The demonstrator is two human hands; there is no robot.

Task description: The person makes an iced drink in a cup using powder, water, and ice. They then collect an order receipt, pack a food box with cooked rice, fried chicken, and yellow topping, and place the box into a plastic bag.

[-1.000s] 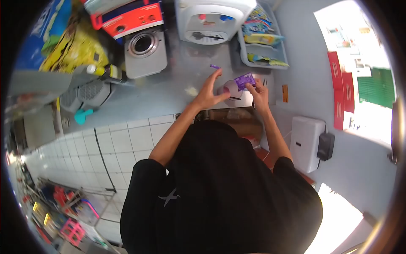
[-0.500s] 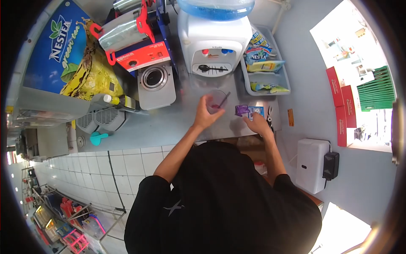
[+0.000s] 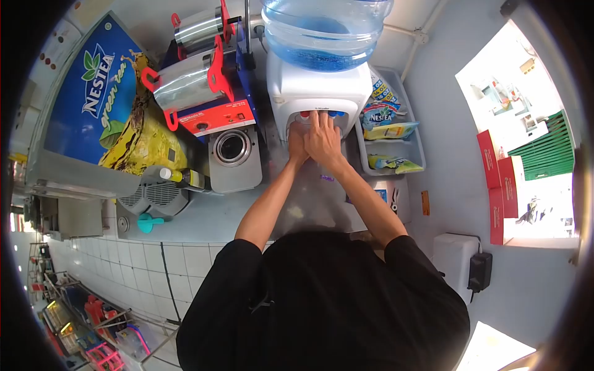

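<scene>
White countertop water dispenser point(image 3: 318, 83), glossy & boxy w/ rounded edges, clear-blue water jug point(image 3: 328, 34) on top; stands on steel counter point(image 3: 300, 207), just left of the grey plastic bin point(image 3: 421, 164). Front recess faces the person, long axis upright. R hand point(image 3: 323, 133): fingers straight, slightly apart, tips at the taps, no grip visible. L hand point(image 3: 297, 141) low in recess, mostly hidden; can't tell finger spread or hold.

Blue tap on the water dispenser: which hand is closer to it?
Right. The right hand is right beside the blue tap, contact unclear. The left hand is lower and farther left, partly hidden.
</scene>
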